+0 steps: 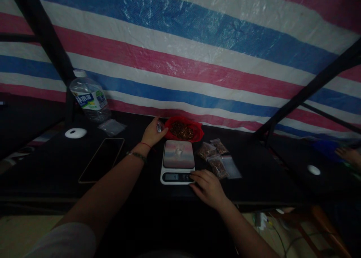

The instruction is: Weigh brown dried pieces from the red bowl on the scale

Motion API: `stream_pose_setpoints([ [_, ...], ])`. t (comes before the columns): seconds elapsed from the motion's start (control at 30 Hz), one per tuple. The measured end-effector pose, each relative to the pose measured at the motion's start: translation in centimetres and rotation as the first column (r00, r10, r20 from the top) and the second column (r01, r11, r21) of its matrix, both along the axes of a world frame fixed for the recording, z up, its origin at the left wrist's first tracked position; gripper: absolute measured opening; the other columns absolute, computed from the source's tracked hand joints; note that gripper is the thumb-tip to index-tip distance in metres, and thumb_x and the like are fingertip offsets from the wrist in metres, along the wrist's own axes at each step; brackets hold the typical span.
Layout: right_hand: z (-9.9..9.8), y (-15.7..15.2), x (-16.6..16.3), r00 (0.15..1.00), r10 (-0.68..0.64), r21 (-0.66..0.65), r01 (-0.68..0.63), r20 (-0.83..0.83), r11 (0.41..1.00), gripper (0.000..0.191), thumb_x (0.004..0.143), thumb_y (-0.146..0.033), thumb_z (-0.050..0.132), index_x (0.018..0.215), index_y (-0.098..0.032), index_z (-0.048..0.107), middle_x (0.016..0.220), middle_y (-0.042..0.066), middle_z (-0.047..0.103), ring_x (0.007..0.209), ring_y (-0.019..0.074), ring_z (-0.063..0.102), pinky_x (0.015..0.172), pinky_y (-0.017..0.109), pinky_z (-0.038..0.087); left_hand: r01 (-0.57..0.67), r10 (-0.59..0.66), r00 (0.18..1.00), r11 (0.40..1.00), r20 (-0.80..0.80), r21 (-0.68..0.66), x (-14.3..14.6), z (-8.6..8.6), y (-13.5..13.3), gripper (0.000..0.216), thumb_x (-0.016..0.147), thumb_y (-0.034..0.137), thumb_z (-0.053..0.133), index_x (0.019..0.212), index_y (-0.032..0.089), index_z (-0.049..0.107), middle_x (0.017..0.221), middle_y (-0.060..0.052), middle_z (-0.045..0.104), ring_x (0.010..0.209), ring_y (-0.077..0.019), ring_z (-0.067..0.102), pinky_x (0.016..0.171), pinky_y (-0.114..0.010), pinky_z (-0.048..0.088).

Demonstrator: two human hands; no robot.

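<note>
A white kitchen scale [162, 175] with a lit display stands in front of me, and a small pale round spot or piece, too dim to make out, shows on its plate. My right hand [210, 188] touches the scale's button panel at the right, fingers stretched out and holding nothing. Behind the scale sits a red bag [199, 132], its mouth spread wide, full of small brown pieces [182, 131]. At the bag's left edge, my left hand [153, 132] curls its thumb and fingers round a small clear shiny thing [160, 126], whose kind I cannot tell.
Several filled zip bags [217, 166] and a flat clear bag [231, 167] lie right of the scale. To the left are a phone [103, 160], another clear bag [112, 127], a white mouse-like object [75, 133] and a large bottle [91, 96]. Another person's hand [348, 153] is far right.
</note>
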State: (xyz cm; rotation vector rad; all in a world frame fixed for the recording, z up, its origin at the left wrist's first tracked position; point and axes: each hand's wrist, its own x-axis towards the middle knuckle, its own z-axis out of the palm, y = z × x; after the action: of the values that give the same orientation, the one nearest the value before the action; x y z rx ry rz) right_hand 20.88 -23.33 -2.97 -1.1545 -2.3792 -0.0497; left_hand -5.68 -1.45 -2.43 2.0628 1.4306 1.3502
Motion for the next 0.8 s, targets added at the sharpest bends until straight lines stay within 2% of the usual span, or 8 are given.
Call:
stream_pose_setpoints([
  [0.17,-0.10,0.07,0.06,1.000,-0.007,0.018,0.007,0.001,1.000,0.026,0.086,-0.030,0.061,0.110,-0.020,0.063,0.107,0.009,0.068,0.091,0.0210,0.062,0.079,0.037,0.052,0.028,-0.027,0.999,0.999,0.040,-0.028,-0.04,-0.16,-0.06,0.073,0.078,0.043,0.061,0.139,0.013,0.035,0.101,-0.007,0.065,0.101,-0.0221,0.062,0.097,-0.038,0.045],
  [0.3,-0.09,0.09,0.00,1.000,-0.013,0.015,0.013,0.006,1.000,0.028,0.086,-0.029,0.061,0.112,-0.020,0.063,0.108,0.009,0.068,0.092,0.0207,0.062,0.079,0.035,0.052,-0.017,0.020,0.999,0.997,0.041,-0.073,-0.04,-0.16,-0.26,0.077,0.077,0.048,0.063,0.139,0.012,0.034,0.116,-0.013,0.062,0.110,-0.0261,0.058,0.098,-0.041,0.044],
  [0.4,-0.10,0.07,-0.13,0.999,-0.028,0.024,0.027,0.020,0.999,0.027,0.085,-0.029,0.062,0.109,-0.019,0.065,0.107,0.009,0.068,0.091,0.0203,0.062,0.078,0.035,0.052,-0.068,0.071,0.997,0.993,0.020,-0.094,-0.02,-0.14,-0.37,0.085,0.074,0.053,0.065,0.140,0.010,0.034,0.135,-0.020,0.049,0.125,-0.0313,0.048,0.104,-0.044,0.039],
  [0.47,-0.12,0.05,-0.21,0.998,-0.046,0.035,0.044,0.044,0.998,0.025,0.085,-0.030,0.061,0.108,-0.020,0.066,0.107,0.008,0.069,0.090,0.0203,0.062,0.078,0.035,0.051,-0.074,0.076,0.997,0.992,0.015,-0.105,0.00,-0.14,-0.40,0.089,0.072,0.055,0.066,0.141,0.010,0.033,0.140,-0.021,0.044,0.129,-0.0325,0.043,0.107,-0.044,0.036],
  [0.6,-0.12,0.05,-0.27,0.994,-0.072,0.037,0.069,0.077,0.997,0.024,0.085,-0.032,0.062,0.105,-0.021,0.068,0.106,0.008,0.069,0.090,0.0208,0.063,0.078,0.035,0.051,-0.064,0.069,0.997,0.991,0.031,-0.120,-0.10,-0.18,-0.43,0.089,0.071,0.055,0.067,0.141,0.013,0.033,0.139,-0.020,0.046,0.129,-0.0321,0.044,0.107,-0.044,0.037],
  [0.8,-0.25,0.02,-0.07,0.997,-0.064,0.028,0.062,0.051,0.998,0.026,0.084,-0.031,0.062,0.107,-0.021,0.066,0.106,0.009,0.069,0.089,0.0213,0.064,0.076,0.036,0.053,-0.082,0.085,0.996,0.990,0.025,-0.117,-0.27,0.00,-0.36,0.088,0.073,0.055,0.066,0.141,0.009,0.032,0.136,-0.022,0.048,0.125,-0.0318,0.049,0.104,-0.044,0.040],
])
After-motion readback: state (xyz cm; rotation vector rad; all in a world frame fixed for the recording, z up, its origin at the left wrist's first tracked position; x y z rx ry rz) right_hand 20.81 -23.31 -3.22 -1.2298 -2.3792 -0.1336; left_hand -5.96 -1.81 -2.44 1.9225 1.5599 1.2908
